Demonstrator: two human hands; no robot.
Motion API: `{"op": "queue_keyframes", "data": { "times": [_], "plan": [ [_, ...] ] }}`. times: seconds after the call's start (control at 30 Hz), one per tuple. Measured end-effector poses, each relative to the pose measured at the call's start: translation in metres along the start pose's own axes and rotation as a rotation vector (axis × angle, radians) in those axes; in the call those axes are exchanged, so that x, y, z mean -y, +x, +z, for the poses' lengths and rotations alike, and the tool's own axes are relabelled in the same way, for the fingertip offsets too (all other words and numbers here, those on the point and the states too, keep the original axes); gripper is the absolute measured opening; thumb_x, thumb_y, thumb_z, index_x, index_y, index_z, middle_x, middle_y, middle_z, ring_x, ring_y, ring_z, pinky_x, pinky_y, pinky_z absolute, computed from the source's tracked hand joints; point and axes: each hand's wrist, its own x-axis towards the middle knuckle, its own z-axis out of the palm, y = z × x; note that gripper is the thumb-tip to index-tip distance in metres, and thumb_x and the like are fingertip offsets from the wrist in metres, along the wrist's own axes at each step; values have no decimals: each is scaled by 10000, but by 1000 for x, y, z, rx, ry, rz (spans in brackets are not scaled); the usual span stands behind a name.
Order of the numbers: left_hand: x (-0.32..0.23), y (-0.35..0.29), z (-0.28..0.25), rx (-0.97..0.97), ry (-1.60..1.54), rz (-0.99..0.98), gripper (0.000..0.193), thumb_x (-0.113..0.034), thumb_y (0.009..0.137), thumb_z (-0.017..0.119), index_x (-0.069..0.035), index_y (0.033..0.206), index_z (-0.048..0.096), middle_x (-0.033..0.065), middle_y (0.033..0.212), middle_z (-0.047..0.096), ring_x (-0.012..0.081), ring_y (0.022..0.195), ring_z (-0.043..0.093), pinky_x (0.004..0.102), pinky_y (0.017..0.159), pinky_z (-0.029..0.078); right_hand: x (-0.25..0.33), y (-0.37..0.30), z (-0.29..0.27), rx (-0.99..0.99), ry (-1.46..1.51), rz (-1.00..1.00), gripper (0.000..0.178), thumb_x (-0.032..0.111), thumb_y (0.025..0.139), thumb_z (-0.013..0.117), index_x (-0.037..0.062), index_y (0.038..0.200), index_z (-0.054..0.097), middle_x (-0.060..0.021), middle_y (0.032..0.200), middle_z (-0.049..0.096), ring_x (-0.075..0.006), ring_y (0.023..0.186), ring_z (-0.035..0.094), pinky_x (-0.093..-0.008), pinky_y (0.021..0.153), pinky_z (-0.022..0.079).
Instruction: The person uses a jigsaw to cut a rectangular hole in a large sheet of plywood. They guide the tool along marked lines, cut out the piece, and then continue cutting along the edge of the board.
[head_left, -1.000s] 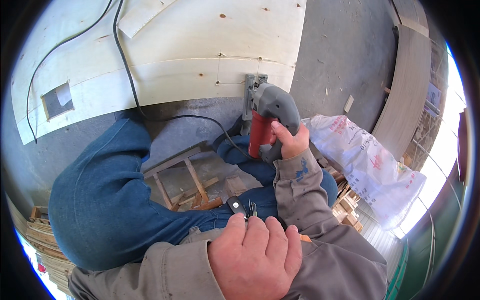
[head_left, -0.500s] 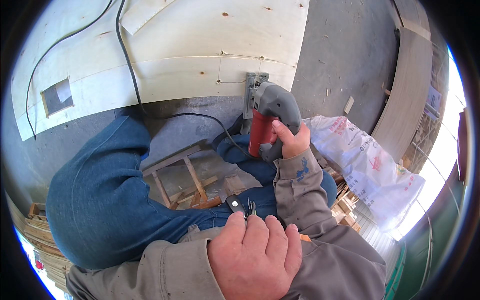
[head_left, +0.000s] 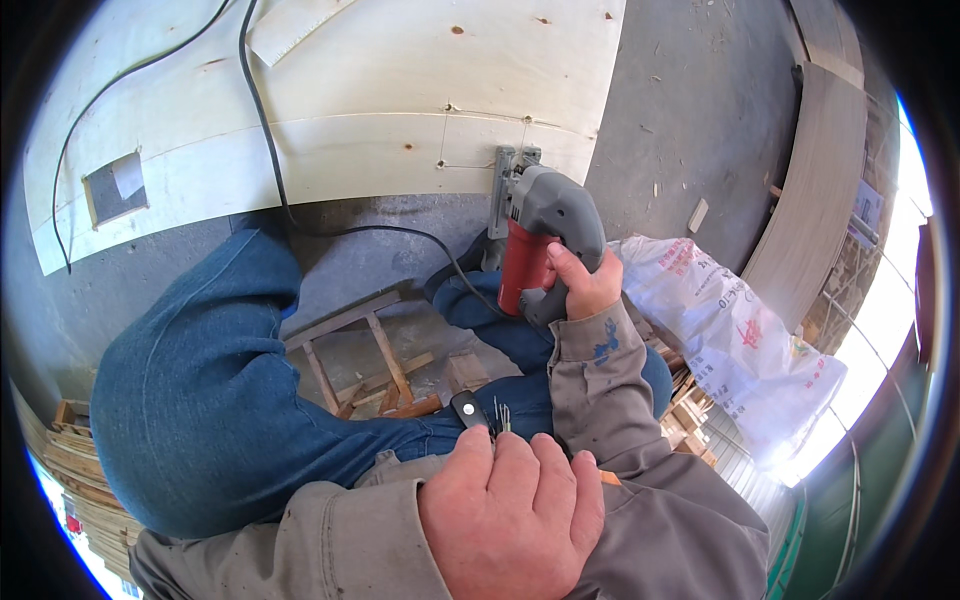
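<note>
My right hand (head_left: 593,285) is wrapped around the grey handle of a red and grey jigsaw (head_left: 530,255). The saw's flat base lies against the near edge of a pale plywood sheet (head_left: 350,155), just right of a pencilled square with small drilled holes at its corners. My left hand (head_left: 512,515) rests at my lap with the fingers curled under, back upward. Just past its knuckles show a black fob-like piece (head_left: 467,408) with a silver dot and several thin metal strips (head_left: 504,418). Whatever its fingers close on is hidden.
A black cord (head_left: 350,231) runs from the saw across the sheet. The sheet has a square cutout (head_left: 116,190) at left. A wooden frame (head_left: 385,355) lies between my legs. To the right are a printed white sack (head_left: 740,330), wood pieces and a long board (head_left: 805,190).
Almost nothing differs. The view has shifted very slightly, while both hands and the jigsaw keep the same places.
</note>
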Motion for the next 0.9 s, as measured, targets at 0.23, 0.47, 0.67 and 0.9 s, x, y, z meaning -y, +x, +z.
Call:
{"op": "queue_keyframes", "data": {
  "times": [0.23, 0.47, 0.67, 0.9],
  "plan": [
    [-1, -3, 6, -38, -89, -52, 231, -141, 814, 744, 53, 931, 702, 215, 805, 650, 299, 678, 582, 426, 591, 481, 3, 1, 3, -1, 13, 10, 254, 135, 882, 764, -57, 1017, 666, -85, 801, 677, -150, 604, 621, -304, 564, 500],
    [-3, -4, 6, -26, -80, -67, 233, -145, 816, 746, 50, 935, 702, 218, 807, 652, 303, 685, 592, 429, 596, 490, 5, 2, 4, 16, 15, 3, 249, 127, 883, 760, -61, 1015, 663, -84, 791, 673, -151, 602, 621, -308, 563, 503],
    [0, -3, 6, -39, -22, -30, 233, -177, 868, 719, 36, 961, 695, 196, 833, 663, 285, 711, 594, 405, 624, 489, 3, 4, 1, 21, 5, -4, 241, 121, 881, 760, -57, 1012, 664, -81, 779, 670, -149, 605, 621, -306, 563, 501],
    [0, -3, 6, -49, 23, -18, 245, -210, 919, 698, 23, 993, 690, 188, 873, 680, 271, 735, 596, 397, 657, 495, 4, 6, 0, 26, -17, -11, 237, 134, 887, 747, -47, 1014, 659, -77, 769, 658, -148, 605, 617, -300, 562, 496]
  ]
}}
